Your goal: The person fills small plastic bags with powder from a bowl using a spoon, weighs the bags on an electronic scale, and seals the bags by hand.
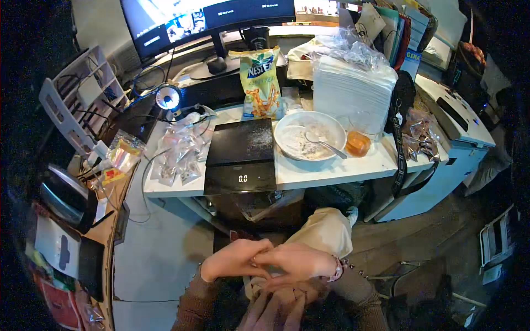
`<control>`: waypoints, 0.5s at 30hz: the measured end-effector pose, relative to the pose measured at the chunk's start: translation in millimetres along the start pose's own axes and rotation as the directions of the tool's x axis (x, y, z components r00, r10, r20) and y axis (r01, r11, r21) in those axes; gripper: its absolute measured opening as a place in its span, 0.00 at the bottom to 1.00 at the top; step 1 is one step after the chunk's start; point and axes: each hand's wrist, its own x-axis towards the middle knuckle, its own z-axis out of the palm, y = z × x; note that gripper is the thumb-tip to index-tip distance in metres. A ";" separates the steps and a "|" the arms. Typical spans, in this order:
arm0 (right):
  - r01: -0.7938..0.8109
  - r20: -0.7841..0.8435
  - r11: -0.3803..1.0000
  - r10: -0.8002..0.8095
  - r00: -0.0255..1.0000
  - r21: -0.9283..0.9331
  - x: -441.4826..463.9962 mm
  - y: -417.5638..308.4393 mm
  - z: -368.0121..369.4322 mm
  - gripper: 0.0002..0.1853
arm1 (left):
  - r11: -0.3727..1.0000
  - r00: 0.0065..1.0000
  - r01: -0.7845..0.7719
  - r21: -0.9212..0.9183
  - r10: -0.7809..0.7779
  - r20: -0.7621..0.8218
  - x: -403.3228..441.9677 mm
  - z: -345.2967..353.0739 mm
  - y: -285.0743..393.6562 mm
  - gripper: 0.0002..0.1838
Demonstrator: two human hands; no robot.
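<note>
My left hand (234, 260) and my right hand (301, 262) meet low in front of me, over my lap, with fingers curled together. Whatever is between the fingertips, if anything, is too small or hidden to name. A beaded bracelet (338, 269) circles my right wrist. Beyond the hands, on the white desk, lies a black digital scale (240, 149) dusted with pale powder, its display reading 0.0. To its right, a white bowl (287, 150) contains powder and a metal spoon (326, 144). Behind them stands an upright Nestea bag (261, 91).
Clear plastic packets (179, 149) lie left of the scale. A cup with orange contents (358, 143) stands beside the bowl, before a wrapped white stack (350, 91). A monitor (215, 16) and a lit lamp (168, 98) are behind. A strap (398, 149) hangs over the desk edge.
</note>
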 end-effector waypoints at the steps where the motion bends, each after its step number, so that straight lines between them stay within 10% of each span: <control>1: -0.082 0.095 0.996 0.086 0.992 -0.043 -1.0 -5.4 -5.6 0.23 | 0.997 0.998 -0.034 -0.073 0.038 0.056 2.1 -0.3 1.2 0.26; 6: -0.060 0.224 0.997 0.049 0.973 0.041 5.1 -27.2 -25.0 0.24 | 0.950 0.975 -0.107 -0.292 0.158 0.156 2.6 -15.4 -3.9 0.20; 9: 0.102 -0.353 0.981 -0.155 0.923 -0.165 -1.0 -59.0 -26.4 0.25 | 0.885 0.977 -0.134 -0.446 0.193 0.091 -6.0 -32.0 -14.0 0.23; 11: -0.102 -0.649 0.965 -0.082 0.757 -0.241 -15.6 -65.7 -53.7 0.25 | 0.862 0.989 -0.110 -0.495 0.146 0.035 -18.9 -38.3 -29.8 0.24; 13: -0.569 -0.957 0.822 0.141 0.252 -0.029 -16.8 -41.3 -64.6 0.23 | 0.810 0.997 -0.067 -0.583 0.034 -0.066 -30.7 -37.4 -44.6 0.26; 15: -0.775 -0.990 0.620 -0.033 0.134 -0.125 -20.7 11.3 -87.8 0.18 | 0.756 0.998 -0.062 -0.652 0.030 -0.060 -38.4 -32.1 -52.4 0.27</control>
